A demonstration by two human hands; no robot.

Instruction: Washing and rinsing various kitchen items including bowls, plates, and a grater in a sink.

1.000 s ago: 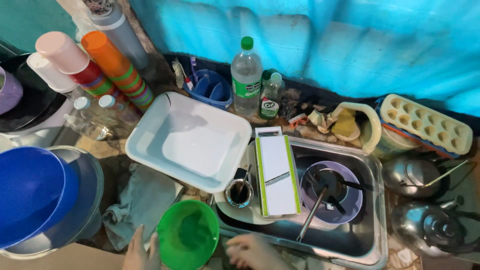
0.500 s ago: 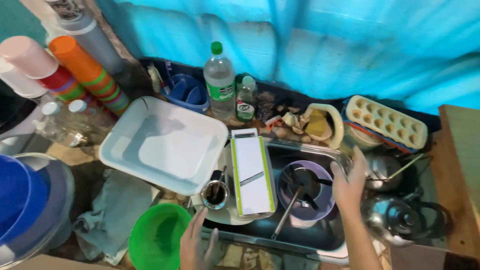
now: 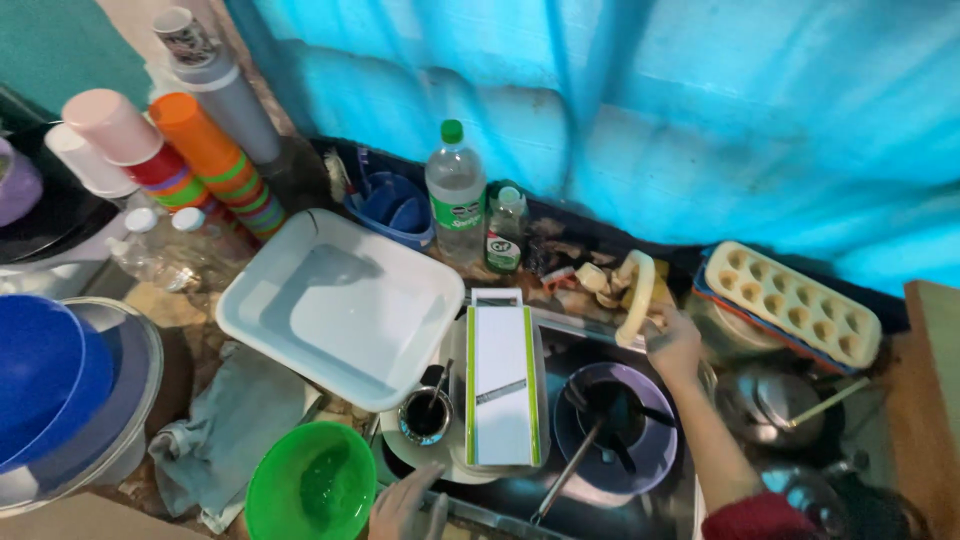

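My right hand (image 3: 675, 345) reaches over the sink to a cream tub (image 3: 635, 295) of scraps at the back, fingers on its rim; whether it grips anything is hidden. My left hand (image 3: 405, 505) rests with fingers apart on the sink's front edge, beside a green bowl (image 3: 310, 485). Between the hands, a white slicer board with green edges (image 3: 500, 385) lies on a plate across the sink. A small metal cup with a spoon (image 3: 425, 415) stands to its left. To its right is a purple bowl with a dark ladle (image 3: 610, 430).
A white square basin (image 3: 340, 305) lies left of the sink, with a grey cloth (image 3: 225, 440) below it. A clear bottle (image 3: 455, 195) and a small green bottle (image 3: 503, 230) stand at the back. Stacked coloured cups (image 3: 210, 165), a blue bowl (image 3: 40, 380), a cream egg tray (image 3: 790, 300) and metal pots (image 3: 790, 400) crowd the sides.
My right hand has come up from the bottom edge, crossed over the sink and reached the cream tub at the back. My left hand stays by the green bowl.
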